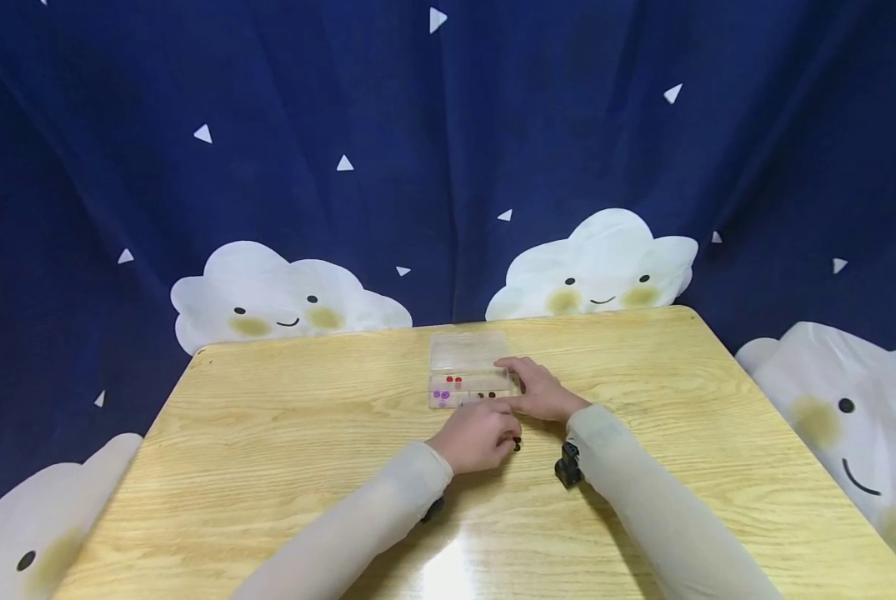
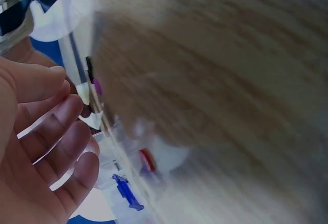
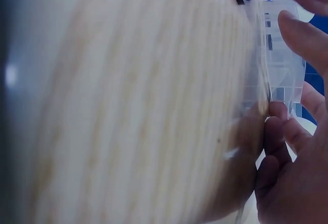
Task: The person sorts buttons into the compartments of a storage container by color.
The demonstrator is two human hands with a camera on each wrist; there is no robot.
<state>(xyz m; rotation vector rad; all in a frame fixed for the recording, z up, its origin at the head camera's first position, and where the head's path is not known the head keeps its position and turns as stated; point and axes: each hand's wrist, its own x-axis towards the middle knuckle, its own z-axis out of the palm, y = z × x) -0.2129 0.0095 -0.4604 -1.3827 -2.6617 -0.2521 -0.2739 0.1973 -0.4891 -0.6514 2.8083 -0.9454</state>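
Observation:
A clear plastic compartment box (image 1: 457, 373) stands with its lid raised at the back. Red pieces (image 1: 453, 380), purple pieces (image 1: 441, 395) and dark pieces (image 1: 487, 396) show inside; a blue piece (image 2: 128, 192) appears in the left wrist view. My right hand (image 1: 541, 392) holds the box's right end, thumb at the front and fingers behind. Just in front of the box, my left hand (image 1: 473, 437) has loosely curled fingers. Small dark pieces (image 1: 518, 444) are right beside its fingertips. In the left wrist view the thumb nearly meets the index finger, with no object visible between them.
The box is near the back edge of a light wood table (image 1: 305, 450). A dark blue curtain (image 1: 387, 100) with white clouds hangs right behind the table and round its sides. Black wrist cameras (image 1: 568, 465) sit under the sleeves.

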